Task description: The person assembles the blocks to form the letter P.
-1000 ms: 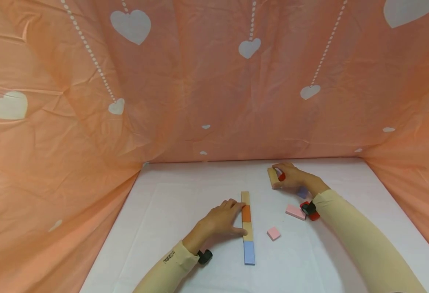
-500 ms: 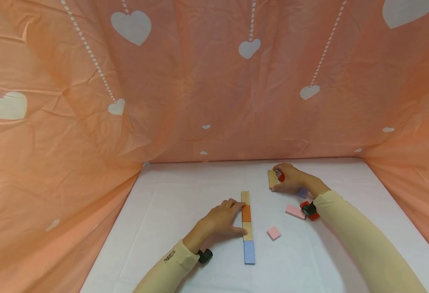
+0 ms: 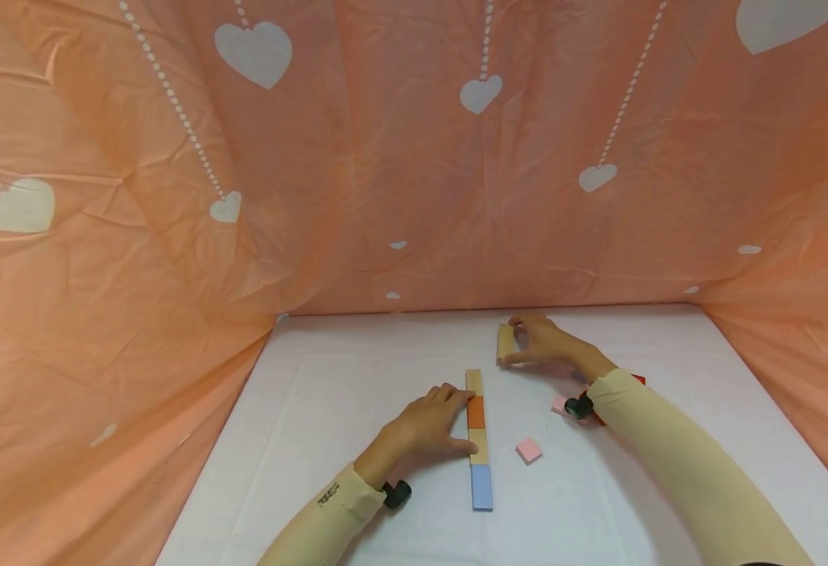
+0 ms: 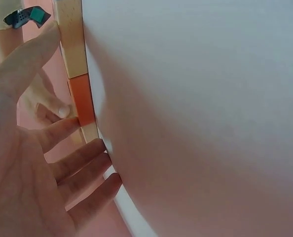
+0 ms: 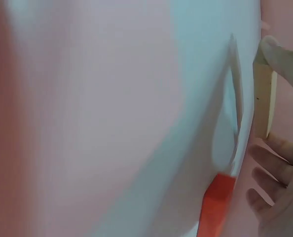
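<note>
A straight row of flat blocks lies on the white tabletop: a natural wood block (image 3: 473,382) at the far end, an orange block (image 3: 476,412), a second natural wood block (image 3: 480,450) and a blue block (image 3: 480,487) nearest me. My left hand (image 3: 424,424) rests beside the row; its thumb touches the nearer wood block and its index finger the orange one, as the left wrist view also shows. Beyond the row's far end, my right hand (image 3: 544,344) pinches a loose wood block (image 3: 505,343) by its two ends, between thumb and fingers.
A small pink block (image 3: 528,450) lies right of the row. A longer pink block (image 3: 559,405) and red pieces (image 3: 638,379) are partly hidden by my right wrist and sleeve. A red block (image 5: 216,205) shows in the right wrist view. An orange curtain (image 3: 414,157) hangs behind.
My right hand has carried the wood block leftward, towards the row's far end, and the block now lies nearly parallel with the row. My left hand and the row have stayed put.
</note>
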The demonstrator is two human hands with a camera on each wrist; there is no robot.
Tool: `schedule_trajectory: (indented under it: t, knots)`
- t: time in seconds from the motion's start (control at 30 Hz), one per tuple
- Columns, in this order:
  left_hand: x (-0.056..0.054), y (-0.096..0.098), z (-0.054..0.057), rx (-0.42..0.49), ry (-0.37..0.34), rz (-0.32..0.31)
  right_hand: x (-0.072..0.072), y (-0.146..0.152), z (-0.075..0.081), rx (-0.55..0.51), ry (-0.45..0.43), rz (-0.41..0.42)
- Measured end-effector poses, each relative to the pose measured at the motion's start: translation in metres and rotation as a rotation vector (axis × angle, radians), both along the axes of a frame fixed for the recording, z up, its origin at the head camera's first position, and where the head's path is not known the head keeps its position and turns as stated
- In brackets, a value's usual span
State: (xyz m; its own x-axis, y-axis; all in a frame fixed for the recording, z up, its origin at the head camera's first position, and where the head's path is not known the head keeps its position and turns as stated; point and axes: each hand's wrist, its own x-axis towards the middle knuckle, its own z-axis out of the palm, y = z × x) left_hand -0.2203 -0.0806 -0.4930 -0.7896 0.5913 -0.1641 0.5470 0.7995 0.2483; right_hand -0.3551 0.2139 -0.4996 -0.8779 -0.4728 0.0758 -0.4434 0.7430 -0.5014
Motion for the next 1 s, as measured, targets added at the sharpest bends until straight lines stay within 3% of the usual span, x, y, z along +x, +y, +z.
schedule_trajectory:
  t: [0.27,1.0]
  knots:
    - [-0.002,0.001,-0.003,0.002,-0.008,0.004,-0.003,-0.023,0.000,-0.020,-0.070,0.020]
    - [-0.002,-0.001,-0.003,-0.012,0.001,0.003,0.000,-0.060,0.004,0.047,-0.120,0.024]
